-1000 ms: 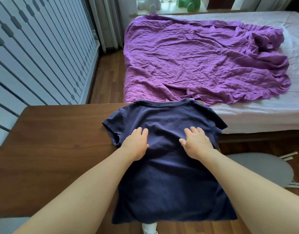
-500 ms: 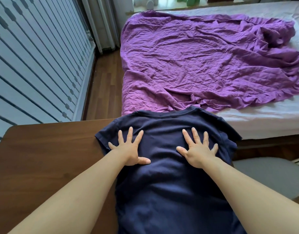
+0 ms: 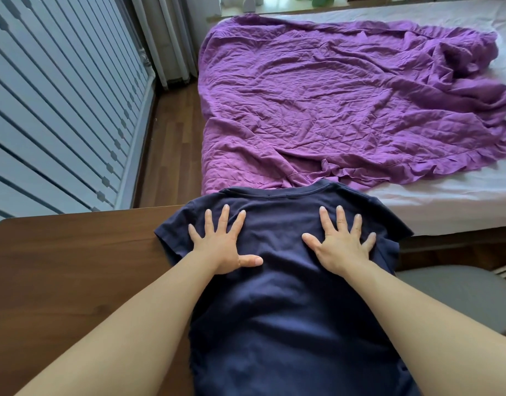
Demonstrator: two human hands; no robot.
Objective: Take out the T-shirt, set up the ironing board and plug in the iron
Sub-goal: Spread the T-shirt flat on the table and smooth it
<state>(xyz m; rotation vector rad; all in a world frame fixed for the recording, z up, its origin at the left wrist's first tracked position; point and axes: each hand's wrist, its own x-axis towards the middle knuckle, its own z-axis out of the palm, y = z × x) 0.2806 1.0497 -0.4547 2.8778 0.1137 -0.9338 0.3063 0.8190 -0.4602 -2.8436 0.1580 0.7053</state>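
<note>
Head camera view, looking down at a dark navy shirt (image 3: 289, 295) that lies flat on the right part of a brown wooden counter (image 3: 74, 267), collar at the far end. The left hand (image 3: 220, 247) and the right hand (image 3: 340, 247) rest palm-down on the shirt's upper part, one on each side. The fingers (image 3: 224, 217) of both are straight and spread wide, pressing the cloth and gripping nothing. Beyond the counter is a bed (image 3: 446, 201) with a crumpled purple blanket (image 3: 332, 110). Low on the right, just beside the counter, is a grey padded shape (image 3: 452, 292), likely the board, not yet set up. No iron is in view.

The collar reaches past the counter's far edge, and the right sleeve seems to hang over its right side. The main risk appears to be that a push outward or away would drag the shirt over an edge and onto the floor. Uneven pressure could also bunch the cloth under the palms and set in new creases. The low board close by could catch a foot when the person steps around for it.

No brand, label or writing can be read; the visible side of the shirt is plain.
</note>
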